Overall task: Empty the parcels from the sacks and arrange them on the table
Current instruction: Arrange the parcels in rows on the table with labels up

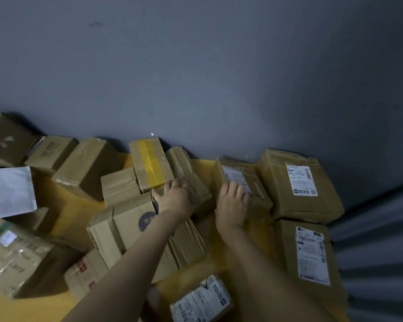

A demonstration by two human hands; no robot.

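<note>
Parcels [86, 166] of brown cardboard lie crowded on the yellow tabletop [75, 212], with the rear row against the grey wall [196, 66]. Left hand [175, 198]: fingers curled over a narrow taped parcel [180, 161] (thumb spread toward the near side). Right hand [233, 203]: fingers straight, resting flat on the labelled parcel [258, 180] just beside it, gripping nothing.

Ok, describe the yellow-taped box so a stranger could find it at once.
Follow the grey wall down to the yellow table. By the wall, just beyond the left hand, sits a brown box; it alone carries a broad yellow tape band.
</note>
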